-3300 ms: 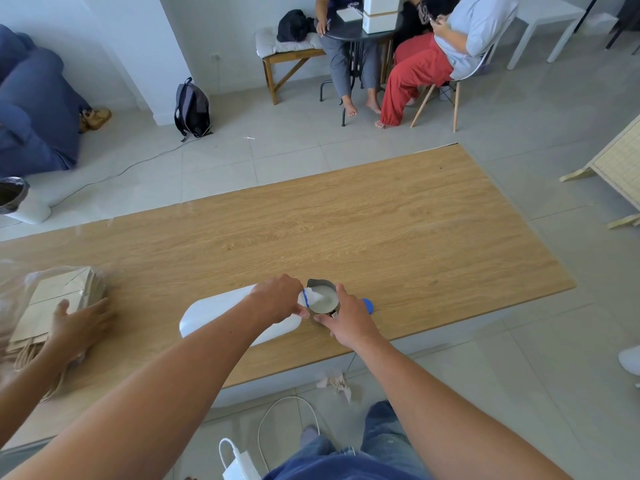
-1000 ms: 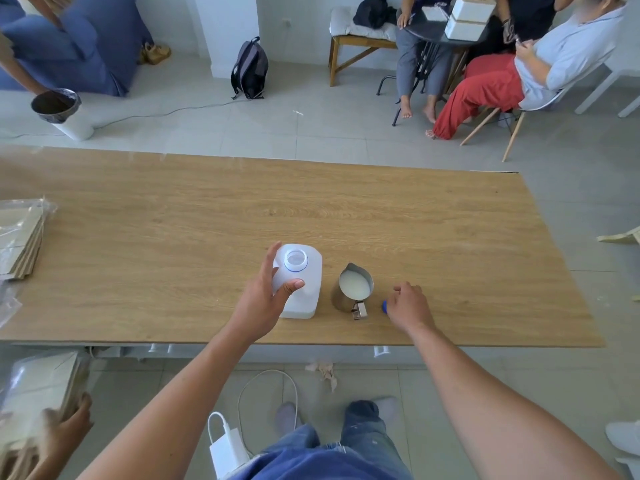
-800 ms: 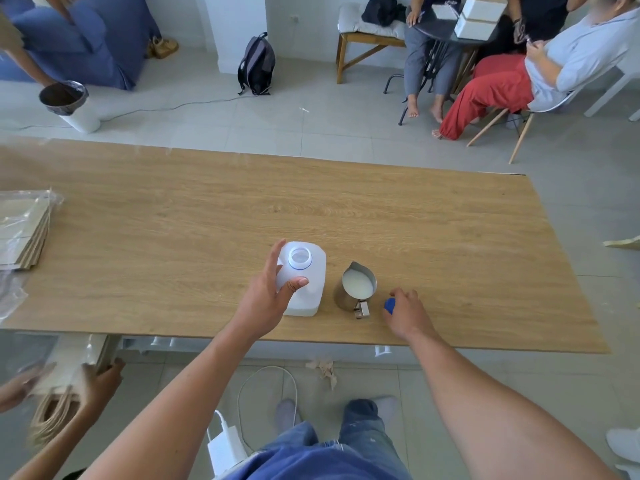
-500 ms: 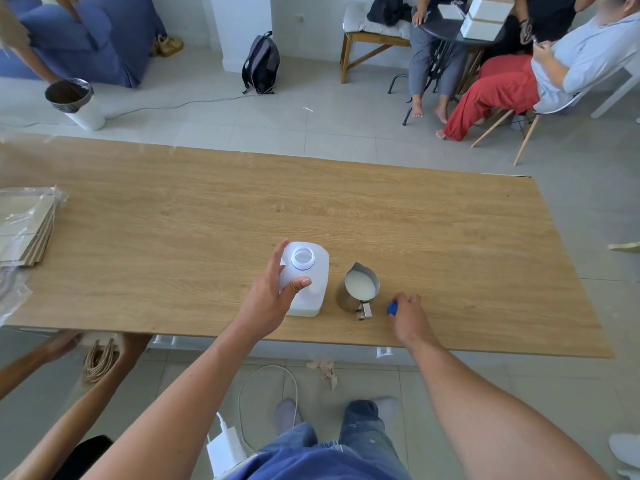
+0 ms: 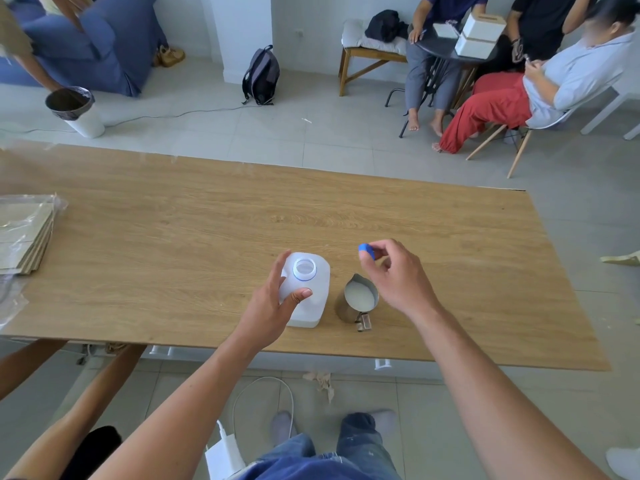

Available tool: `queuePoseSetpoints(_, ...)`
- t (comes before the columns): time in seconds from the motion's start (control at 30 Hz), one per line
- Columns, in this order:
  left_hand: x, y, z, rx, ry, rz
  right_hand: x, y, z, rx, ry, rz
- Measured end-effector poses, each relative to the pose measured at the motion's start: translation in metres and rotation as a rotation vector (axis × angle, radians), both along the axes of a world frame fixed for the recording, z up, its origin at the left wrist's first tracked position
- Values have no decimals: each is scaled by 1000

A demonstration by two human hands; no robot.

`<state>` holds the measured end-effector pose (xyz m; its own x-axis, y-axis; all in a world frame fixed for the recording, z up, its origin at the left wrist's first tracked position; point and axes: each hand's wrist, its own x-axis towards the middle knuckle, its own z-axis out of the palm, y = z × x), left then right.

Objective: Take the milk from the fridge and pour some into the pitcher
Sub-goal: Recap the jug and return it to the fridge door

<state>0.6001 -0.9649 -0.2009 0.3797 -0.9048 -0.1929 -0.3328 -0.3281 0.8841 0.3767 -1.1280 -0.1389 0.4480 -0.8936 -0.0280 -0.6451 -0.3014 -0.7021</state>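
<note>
A white plastic milk jug [image 5: 311, 292] stands upright near the front edge of the wooden table [image 5: 207, 237], its neck uncapped. My left hand [image 5: 273, 306] wraps around the jug's left side. Just right of the jug sits a small steel pitcher [image 5: 358, 299] with milk inside, handle toward me. My right hand [image 5: 394, 275] hovers above the pitcher, pinching the blue cap [image 5: 366, 251] between thumb and fingertips.
A stack of paper bags in plastic wrap [image 5: 24, 233] lies at the table's left end. Another person's arms [image 5: 52, 386] reach in below the table's front left. A white charger and cable [image 5: 225, 452] lie on the floor by my feet. Several people sit far right.
My right hand picked the blue cap up off the table beside the pitcher and lifted it above the pitcher. My left hand stayed on the jug. The other person's arms moved lower left.
</note>
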Motion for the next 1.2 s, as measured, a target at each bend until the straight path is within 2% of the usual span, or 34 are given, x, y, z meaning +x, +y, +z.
queuePoseSetpoints(0.13,2,0,-3,-39,-35,-2,35,19,28,-110,-11,242)
queuePoseSetpoints(0.27,4,1,-6,-58,-37,-18,59,26,38,-174,166,424)
queuePoseSetpoints(0.4,6,1,-11,-68,-44,-17,76,26,42,-266,370,523)
queuePoseSetpoints(0.5,8,-2,-15,-59,-22,-27,83,27,41,-304,447,567)
queuePoseSetpoints(0.93,43,-15,-8,-21,-37,-224,92,6,45,-247,397,771)
queuePoseSetpoints(1.2,73,-42,18,148,-84,-513,99,-5,59,-401,498,897)
